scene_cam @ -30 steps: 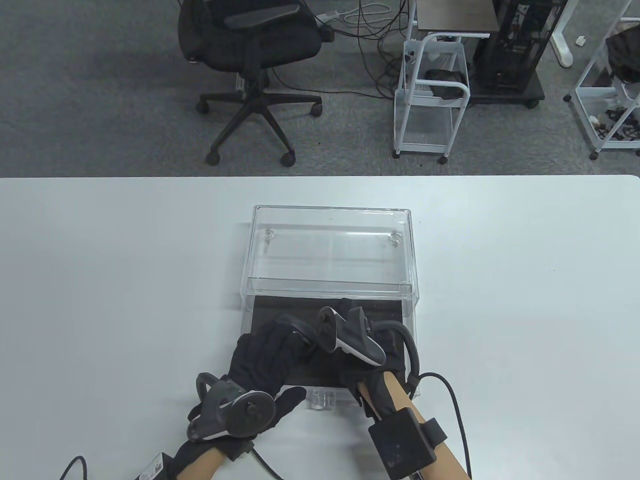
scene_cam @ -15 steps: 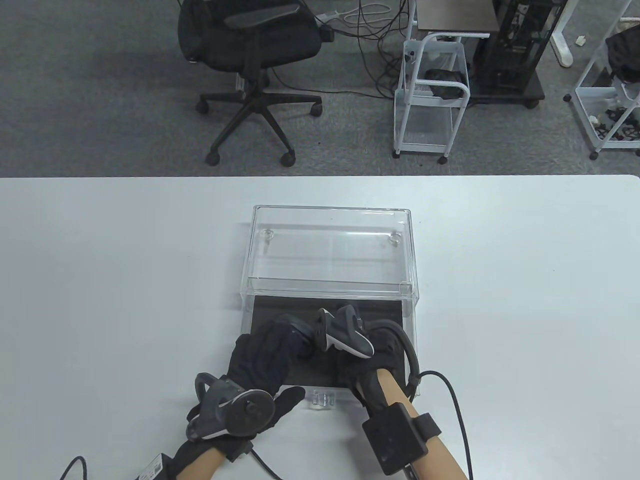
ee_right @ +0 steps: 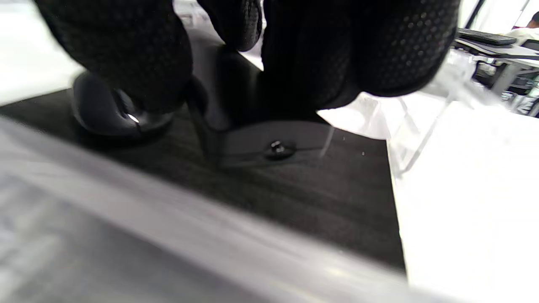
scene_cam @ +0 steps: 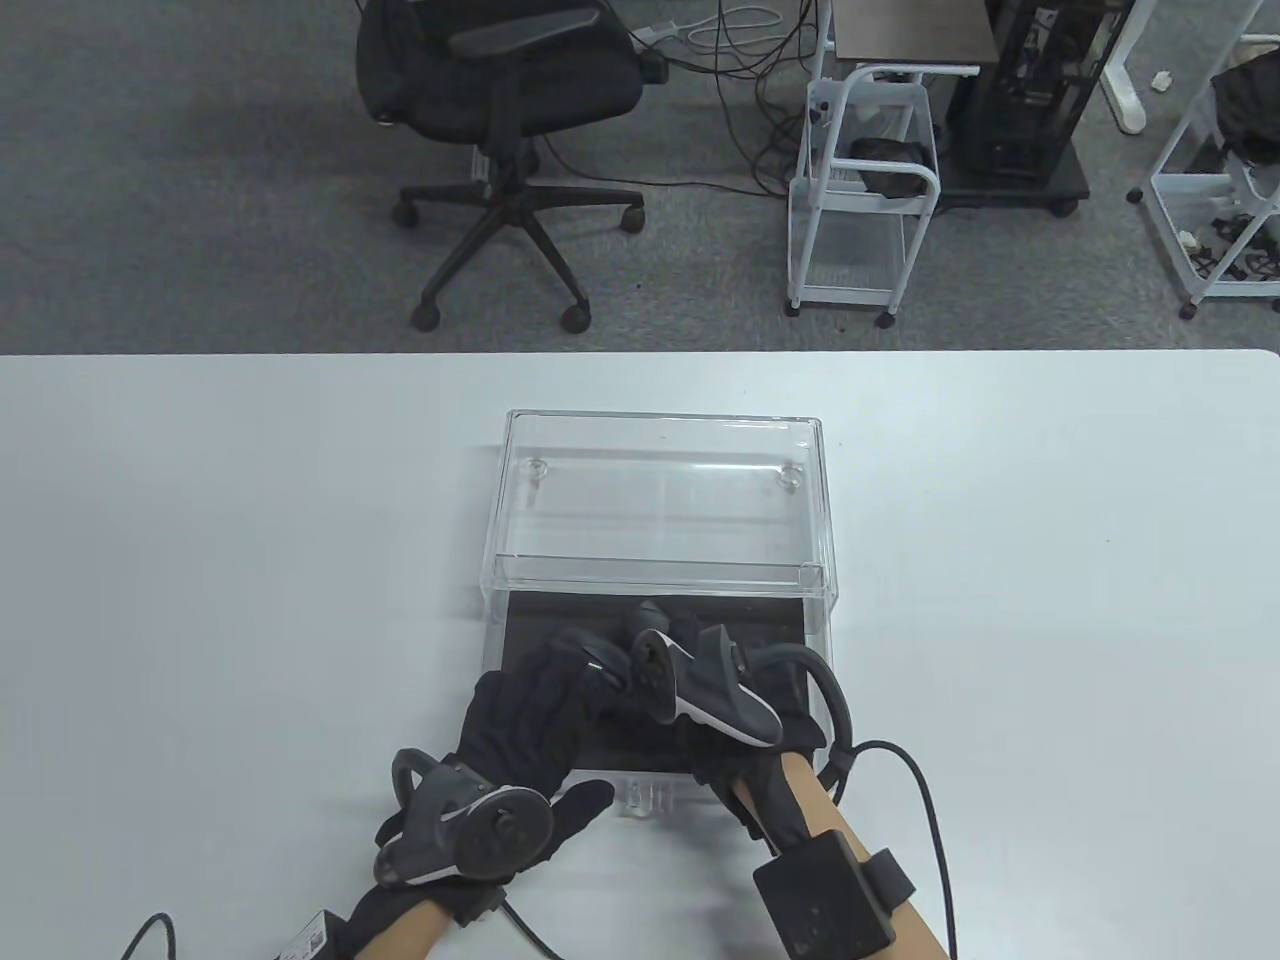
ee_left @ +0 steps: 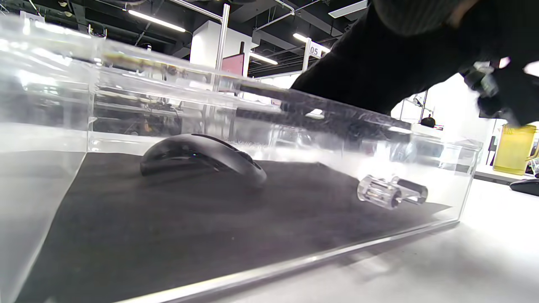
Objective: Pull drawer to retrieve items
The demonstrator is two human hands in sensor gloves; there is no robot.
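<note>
A clear acrylic case [scene_cam: 660, 490] stands mid-table with its drawer [scene_cam: 815, 640] pulled out toward me. The drawer has a black liner and a clear knob [scene_cam: 645, 797]. A black computer mouse [ee_left: 202, 158] lies on the liner and also shows in the right wrist view [ee_right: 113, 109]. In the table view the hands mostly hide it. My left hand [scene_cam: 545, 700] rests over the drawer's front left rim, thumb spread outside near the knob [ee_left: 387, 192]. My right hand [scene_cam: 668, 620] reaches into the drawer. Its fingers [ee_right: 126, 54] hang just over the mouse, and contact is unclear.
The white table [scene_cam: 200, 550] stretches to both sides of the case. Beyond its far edge stand an office chair [scene_cam: 500, 90] and a white wire cart [scene_cam: 865, 190]. A yellow jug [ee_left: 513, 147] shows far off in the left wrist view.
My right forearm has swung a little to the right and back while the hand stays inside the drawer. The left hand and the drawer have not visibly moved.
</note>
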